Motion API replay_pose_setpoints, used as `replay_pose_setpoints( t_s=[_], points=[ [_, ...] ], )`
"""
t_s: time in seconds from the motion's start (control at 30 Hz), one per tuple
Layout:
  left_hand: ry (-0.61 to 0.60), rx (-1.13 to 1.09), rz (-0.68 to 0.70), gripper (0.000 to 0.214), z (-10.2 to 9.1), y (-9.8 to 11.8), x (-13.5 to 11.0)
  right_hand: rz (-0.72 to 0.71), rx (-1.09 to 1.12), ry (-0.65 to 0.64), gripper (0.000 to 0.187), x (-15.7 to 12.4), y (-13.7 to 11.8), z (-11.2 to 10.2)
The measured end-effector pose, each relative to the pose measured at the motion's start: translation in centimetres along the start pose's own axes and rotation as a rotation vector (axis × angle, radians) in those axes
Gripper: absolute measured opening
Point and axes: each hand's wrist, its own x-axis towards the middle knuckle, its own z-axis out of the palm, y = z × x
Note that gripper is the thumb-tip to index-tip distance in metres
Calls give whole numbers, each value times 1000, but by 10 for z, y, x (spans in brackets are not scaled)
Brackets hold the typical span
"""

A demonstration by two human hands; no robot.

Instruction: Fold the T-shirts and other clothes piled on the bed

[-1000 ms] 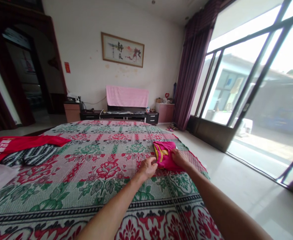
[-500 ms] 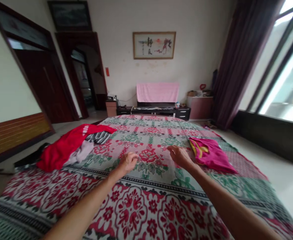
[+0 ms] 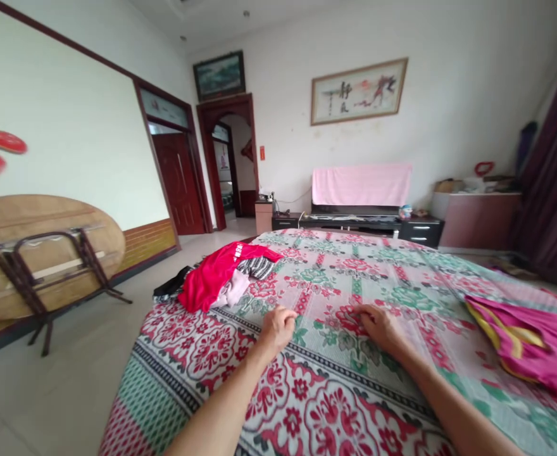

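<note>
My left hand [image 3: 278, 327] rests on the flowered bed cover [image 3: 316, 392] with its fingers curled loosely and nothing in them. My right hand [image 3: 380, 326] lies beside it on the cover, fingers bent down onto the cloth, holding nothing. A folded pink garment [image 3: 525, 348] with yellow trim lies on the bed to the right, well apart from my right hand. A heap of clothes, topped by a red garment [image 3: 216, 275] over a striped one, sits at the bed's left edge beyond my left hand.
A folded round wooden table [image 3: 36, 253] leans against the left wall. A dark TV stand [image 3: 354, 221] with a pink cloth over it stands at the far wall. Dark red doors [image 3: 178, 183] are at the left. Purple curtains [image 3: 554, 171] hang at the right.
My hands have left the folded pink garment and moved left across the bed cover. My view has swung left, bringing the clothes heap and the leaning table into sight.
</note>
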Motion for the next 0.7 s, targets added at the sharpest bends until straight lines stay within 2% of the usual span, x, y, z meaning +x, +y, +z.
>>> replay_pose_setpoints(
  t_s=[0.27, 0.7],
  points=[
    [-14, -42, -66, 28, -1, -2, 8, -67, 46, -13, 33, -3, 0, -2],
    [-21, -65, -84, 28, 0, -3, 9, 16, 81, -6, 32, -2, -3, -6]
  ],
)
